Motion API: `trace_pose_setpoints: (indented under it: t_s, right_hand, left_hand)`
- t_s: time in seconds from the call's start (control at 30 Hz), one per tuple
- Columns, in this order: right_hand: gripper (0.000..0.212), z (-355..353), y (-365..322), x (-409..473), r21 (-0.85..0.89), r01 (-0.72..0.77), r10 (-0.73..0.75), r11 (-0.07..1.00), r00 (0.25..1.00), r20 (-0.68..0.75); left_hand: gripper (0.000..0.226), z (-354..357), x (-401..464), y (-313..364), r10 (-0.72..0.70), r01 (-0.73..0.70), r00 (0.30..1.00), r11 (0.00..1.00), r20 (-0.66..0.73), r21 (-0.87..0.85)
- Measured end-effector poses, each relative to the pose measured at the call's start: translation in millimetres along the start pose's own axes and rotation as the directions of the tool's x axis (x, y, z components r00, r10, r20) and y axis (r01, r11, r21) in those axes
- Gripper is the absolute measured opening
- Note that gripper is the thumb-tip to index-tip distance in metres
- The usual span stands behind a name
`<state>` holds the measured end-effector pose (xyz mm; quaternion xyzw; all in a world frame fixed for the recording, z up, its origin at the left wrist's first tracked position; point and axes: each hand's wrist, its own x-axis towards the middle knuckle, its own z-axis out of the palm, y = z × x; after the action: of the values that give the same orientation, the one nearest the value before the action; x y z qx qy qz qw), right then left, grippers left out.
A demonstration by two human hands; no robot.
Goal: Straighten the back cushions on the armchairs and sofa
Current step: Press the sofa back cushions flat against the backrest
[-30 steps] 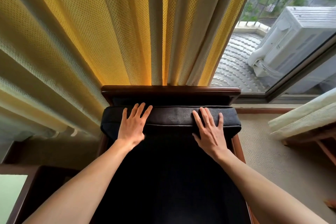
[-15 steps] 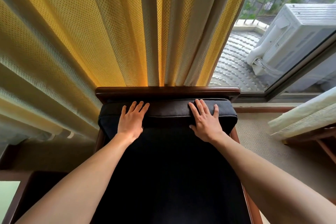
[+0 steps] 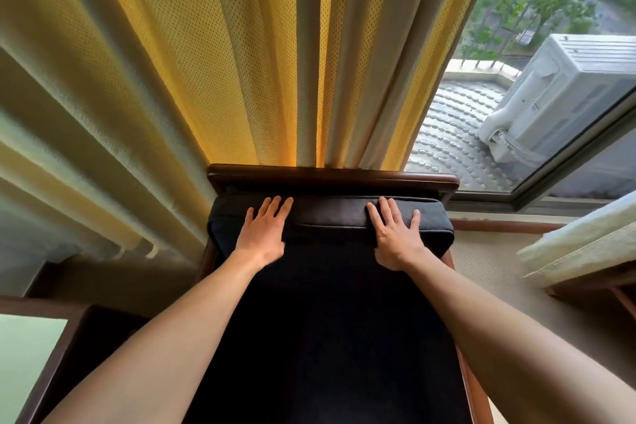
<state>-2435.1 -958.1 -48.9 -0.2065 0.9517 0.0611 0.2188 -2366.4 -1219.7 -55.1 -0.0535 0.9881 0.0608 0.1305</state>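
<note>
The dark back cushion [image 3: 330, 215] leans against the armchair's wooden top rail [image 3: 332, 177], directly below the yellow curtain [image 3: 241, 62]. The left hand [image 3: 263, 231] lies flat on the cushion's left end, fingers straight, and the right hand [image 3: 394, 232] lies flat on its right end, fingers spread; neither grips anything.

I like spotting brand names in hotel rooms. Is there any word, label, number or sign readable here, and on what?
None can be read.
The white air-conditioning unit outside the window shows no legible label; any marking is blurred.
The dark fabric back cushion, pressed by the left hand and right hand, the yellow mesh curtain and the dark wooden chair frame carry no text.
</note>
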Motion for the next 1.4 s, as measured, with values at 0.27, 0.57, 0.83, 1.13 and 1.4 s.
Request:
trace_pose_setpoints:
  t_s: [0.27,0.57,0.83,1.13,1.4]
  right_hand:
    - [0.051,-105,-64,-33,0.085,0.139,-0.134,0.987,0.989,-0.056]
    - [0.042,-261,-235,-129,0.125,0.451,-0.404,0.884,0.870,-0.283]
    - [0.044,-310,-479,-308,-0.036,0.725,-0.683,0.688,0.630,-0.369]
    - [0.037,-243,-727,-557,-0.146,0.937,-0.915,0.318,0.264,-0.304]
    - [0.039,-144,-890,-704,-0.139,0.990,-0.993,0.033,0.016,-0.120]
  left_hand:
    - [0.068,-90,-51,-9,-0.093,0.087,0.993,0.992,-0.068,-0.090]
    - [0.051,-268,-226,-109,-0.312,0.269,0.914,0.945,-0.261,-0.188]
    - [0.048,-334,-533,-233,-0.567,0.522,0.702,0.821,-0.431,-0.231]
    - [0.042,-277,-872,-305,-0.809,0.786,0.394,0.543,-0.436,-0.297]
    - [0.043,-190,-1085,-348,-0.936,0.897,0.152,0.265,-0.317,-0.353]
